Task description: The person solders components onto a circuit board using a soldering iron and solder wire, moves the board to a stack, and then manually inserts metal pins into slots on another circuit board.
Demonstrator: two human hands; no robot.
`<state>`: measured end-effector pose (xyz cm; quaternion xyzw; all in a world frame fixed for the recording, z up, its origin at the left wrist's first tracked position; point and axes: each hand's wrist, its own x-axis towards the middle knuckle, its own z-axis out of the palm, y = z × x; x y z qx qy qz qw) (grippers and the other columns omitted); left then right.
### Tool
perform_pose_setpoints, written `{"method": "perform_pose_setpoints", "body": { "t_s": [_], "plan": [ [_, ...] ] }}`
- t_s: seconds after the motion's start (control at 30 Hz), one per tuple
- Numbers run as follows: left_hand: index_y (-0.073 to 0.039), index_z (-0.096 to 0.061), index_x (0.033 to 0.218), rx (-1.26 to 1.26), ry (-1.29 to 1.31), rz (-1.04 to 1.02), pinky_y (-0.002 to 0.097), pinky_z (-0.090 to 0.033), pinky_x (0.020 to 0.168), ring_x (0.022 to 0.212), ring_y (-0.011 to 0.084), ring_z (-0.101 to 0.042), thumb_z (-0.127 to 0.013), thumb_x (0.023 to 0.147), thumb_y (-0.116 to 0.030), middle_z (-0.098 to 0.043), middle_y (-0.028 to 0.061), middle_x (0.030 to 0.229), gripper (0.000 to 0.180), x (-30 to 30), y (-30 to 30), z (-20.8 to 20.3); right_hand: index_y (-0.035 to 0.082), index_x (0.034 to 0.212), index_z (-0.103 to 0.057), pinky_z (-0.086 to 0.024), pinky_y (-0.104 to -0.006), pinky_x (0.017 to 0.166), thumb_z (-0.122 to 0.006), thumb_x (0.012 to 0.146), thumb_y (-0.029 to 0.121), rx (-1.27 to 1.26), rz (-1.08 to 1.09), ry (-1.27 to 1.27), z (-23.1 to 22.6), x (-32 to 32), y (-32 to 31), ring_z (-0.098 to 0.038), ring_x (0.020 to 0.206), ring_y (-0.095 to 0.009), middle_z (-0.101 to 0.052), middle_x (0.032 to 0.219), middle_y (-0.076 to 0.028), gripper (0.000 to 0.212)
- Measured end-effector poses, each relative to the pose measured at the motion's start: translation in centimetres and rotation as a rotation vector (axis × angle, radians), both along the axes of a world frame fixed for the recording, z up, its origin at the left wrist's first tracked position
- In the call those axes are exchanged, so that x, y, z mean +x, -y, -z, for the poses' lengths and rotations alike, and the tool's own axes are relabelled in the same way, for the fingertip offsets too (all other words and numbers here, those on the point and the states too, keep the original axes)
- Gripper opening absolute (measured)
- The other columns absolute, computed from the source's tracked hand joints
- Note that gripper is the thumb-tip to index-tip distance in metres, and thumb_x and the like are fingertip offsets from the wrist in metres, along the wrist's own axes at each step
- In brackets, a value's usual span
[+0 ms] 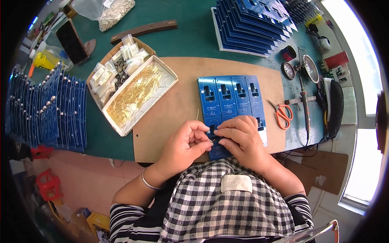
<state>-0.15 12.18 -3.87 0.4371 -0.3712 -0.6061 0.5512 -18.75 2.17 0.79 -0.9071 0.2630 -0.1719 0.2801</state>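
Observation:
My left hand [189,140] is closed in a pinch over the lower left of a blue circuit board panel [227,107]. Thin gold metal pins are in its fingers, and one pin [197,114] sticks up above the knuckles. Right beside it, my right hand [242,137] rests on the panel, its fingers bent and thumb near the left fingertips. Whatever its fingertips hold, if anything, is too small to make out. The panel has repeated sections with dark parts mounted on them, and both hands cover some of its lower part. Beneath it lies a brown board [162,146].
A white box [169,77] of loose gold pins adjoins a carton of small bags [129,50]. Orange-handled scissors [283,116] and a soldering iron [304,109] lie at right. Blue boards stand in rows at left [52,109] and in a stack [251,28] at the back.

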Motion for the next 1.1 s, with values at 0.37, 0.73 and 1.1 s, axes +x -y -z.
{"method": "perform_pose_setpoints", "body": {
  "t_s": [0.37,0.73,1.1],
  "plan": [
    [0.000,-0.059,0.104,0.012,0.100,0.086,0.0239,-0.055,0.071,0.081,0.0114,-0.067,-0.067,0.087,0.004,-0.066,0.0074,0.090,0.019,-0.1,0.4,-0.9,0.011,0.083,-0.065,-0.035,-0.0361,0.085,-0.071,0.079,0.008,0.101,0.036,0.048,0.0,-0.8,0.7,-0.056,0.092,-0.020,-0.062,0.089,0.000,0.009],
    [0.001,-0.061,0.109,0.133,-0.094,-0.025,0.0211,-0.052,0.061,0.087,0.0150,-0.070,-0.061,0.094,-0.002,-0.069,0.0118,0.096,0.015,0.2,0.3,-1.0,0.007,0.085,-0.064,-0.040,-0.0374,0.086,-0.070,0.078,0.007,-0.012,0.258,0.054,1.5,-2.2,1.7,-0.054,0.098,-0.026,-0.058,0.105,-0.007,0.009],
    [0.000,-0.059,0.112,0.203,-0.210,-0.092,0.0194,-0.051,0.057,0.089,0.0172,-0.069,-0.058,0.096,-0.002,-0.068,0.0139,0.099,0.016,0.4,0.3,-1.1,0.008,0.087,-0.063,-0.040,-0.0371,0.087,-0.068,0.077,0.008,-0.115,0.204,0.001,1.5,-1.8,1.7,-0.054,0.097,-0.024,-0.057,0.106,-0.005,0.011]
  ]
}}
